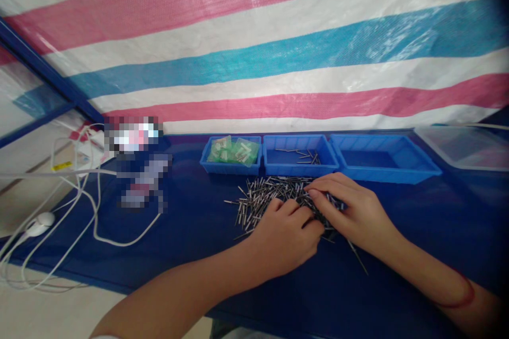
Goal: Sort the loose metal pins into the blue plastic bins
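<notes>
A loose pile of thin metal pins with thicker sleeves, which look like blind rivets (254,201), lies on the blue tabletop. My left hand (288,230) rests over the front of the pile, fingers curled down; whatever is under its fingertips is hidden. At the pile's right side, my right hand (358,212) has thumb and forefinger drawn together in a pinch, and I cannot make out what is between them. One long pin (358,258) slants out from beneath the right palm; whether it is held or lying there, I cannot tell.
Behind the pile stand three blue bins: the left bin (233,170) with green-tinted bags (234,151), the middle bin (300,170) with several loose pins, and the right bin (389,172). A clear plastic lid (469,151) lies far right. White cables (97,212) trail at left.
</notes>
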Demonstrator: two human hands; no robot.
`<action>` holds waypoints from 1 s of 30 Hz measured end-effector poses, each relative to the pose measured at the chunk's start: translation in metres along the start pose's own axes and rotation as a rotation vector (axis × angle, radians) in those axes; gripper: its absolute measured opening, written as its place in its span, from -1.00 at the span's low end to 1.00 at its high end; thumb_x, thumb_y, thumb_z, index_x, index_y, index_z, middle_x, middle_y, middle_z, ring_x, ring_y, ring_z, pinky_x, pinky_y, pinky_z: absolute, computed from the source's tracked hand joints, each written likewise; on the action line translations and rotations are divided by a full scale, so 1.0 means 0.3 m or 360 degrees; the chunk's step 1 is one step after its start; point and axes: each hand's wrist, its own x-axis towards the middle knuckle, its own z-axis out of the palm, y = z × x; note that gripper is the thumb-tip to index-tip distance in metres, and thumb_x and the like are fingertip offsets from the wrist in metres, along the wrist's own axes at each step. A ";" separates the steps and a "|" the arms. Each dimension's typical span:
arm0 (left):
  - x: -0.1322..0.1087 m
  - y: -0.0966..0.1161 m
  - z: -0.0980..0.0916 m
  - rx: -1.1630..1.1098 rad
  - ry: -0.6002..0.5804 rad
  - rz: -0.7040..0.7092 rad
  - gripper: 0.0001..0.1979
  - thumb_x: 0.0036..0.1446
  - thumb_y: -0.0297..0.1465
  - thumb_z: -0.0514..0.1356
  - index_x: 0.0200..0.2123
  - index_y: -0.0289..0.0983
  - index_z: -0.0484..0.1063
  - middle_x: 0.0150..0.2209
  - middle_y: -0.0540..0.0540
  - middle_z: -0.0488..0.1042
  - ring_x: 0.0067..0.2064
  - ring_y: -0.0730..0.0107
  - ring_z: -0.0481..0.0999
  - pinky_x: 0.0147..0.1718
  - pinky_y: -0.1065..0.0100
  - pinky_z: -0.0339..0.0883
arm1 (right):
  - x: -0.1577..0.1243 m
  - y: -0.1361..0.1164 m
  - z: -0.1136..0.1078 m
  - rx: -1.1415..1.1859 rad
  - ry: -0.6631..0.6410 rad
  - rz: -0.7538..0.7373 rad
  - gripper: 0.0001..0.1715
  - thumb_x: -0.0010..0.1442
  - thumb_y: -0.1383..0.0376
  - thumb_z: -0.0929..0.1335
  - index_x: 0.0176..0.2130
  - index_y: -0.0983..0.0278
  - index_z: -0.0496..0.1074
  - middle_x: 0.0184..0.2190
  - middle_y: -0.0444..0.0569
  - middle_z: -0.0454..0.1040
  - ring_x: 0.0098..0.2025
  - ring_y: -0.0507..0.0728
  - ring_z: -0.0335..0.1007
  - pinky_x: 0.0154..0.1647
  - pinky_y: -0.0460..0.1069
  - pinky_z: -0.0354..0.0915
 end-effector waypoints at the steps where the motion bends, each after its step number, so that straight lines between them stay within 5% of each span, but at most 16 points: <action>1: -0.001 0.001 -0.001 0.0002 0.0006 -0.0009 -0.82 0.26 -0.34 0.05 -0.12 -0.16 0.40 -0.13 -0.07 0.41 -0.13 0.25 0.33 -0.22 0.20 0.13 | 0.000 0.001 0.000 0.0001 0.0005 -0.0001 -0.89 0.21 0.36 0.30 -0.29 0.22 0.43 -0.31 -0.04 0.51 -0.21 0.13 0.42 -0.16 0.04 0.34; 6: -0.006 0.006 0.012 -0.0050 0.0054 0.0068 -0.75 0.29 -0.27 0.03 -0.01 0.02 0.38 -0.04 -0.06 0.38 -0.05 0.22 0.30 -0.20 0.19 0.11 | -0.002 0.000 0.001 -0.0001 0.0021 0.0027 -0.89 0.21 0.35 0.30 -0.28 0.23 0.44 -0.30 -0.03 0.51 -0.20 0.13 0.42 -0.16 0.04 0.35; 10: -0.003 0.004 0.032 -0.0059 0.0076 0.0084 -0.79 0.27 -0.18 0.07 -0.12 -0.02 0.44 -0.06 -0.04 0.39 -0.06 0.22 0.30 -0.23 0.21 0.09 | -0.002 -0.002 0.002 -0.0008 0.0005 0.0019 -0.89 0.21 0.35 0.30 -0.28 0.23 0.44 -0.30 -0.03 0.52 -0.20 0.13 0.41 -0.15 0.04 0.35; 14: 0.001 -0.005 0.039 -0.0004 0.0099 0.0078 -0.81 0.31 -0.33 0.03 -0.23 -0.10 0.45 -0.15 0.00 0.43 -0.12 0.29 0.33 -0.25 0.21 0.07 | 0.000 -0.005 0.001 -0.0018 -0.0009 0.0005 -0.89 0.22 0.36 0.29 -0.29 0.24 0.44 -0.31 -0.02 0.52 -0.21 0.13 0.41 -0.17 0.04 0.35; 22: 0.003 -0.023 0.015 -0.0012 0.0044 0.0047 -0.80 0.33 -0.40 0.00 -0.05 -0.16 0.36 -0.11 0.01 0.46 -0.15 0.33 0.38 -0.20 0.23 0.13 | 0.000 -0.002 0.002 -0.0002 0.0029 -0.0024 -0.91 0.21 0.39 0.31 -0.28 0.25 0.43 -0.32 -0.02 0.51 -0.21 0.12 0.39 -0.17 0.03 0.34; 30: 0.019 -0.046 0.007 -0.0148 0.0068 -0.0058 -0.84 0.30 -0.41 0.04 -0.14 -0.23 0.41 -0.23 -0.04 0.50 -0.21 0.30 0.46 -0.21 0.27 0.22 | 0.006 -0.006 -0.010 0.0006 0.0032 0.0014 -0.90 0.21 0.37 0.30 -0.30 0.24 0.44 -0.33 -0.02 0.51 -0.22 0.13 0.40 -0.18 0.03 0.34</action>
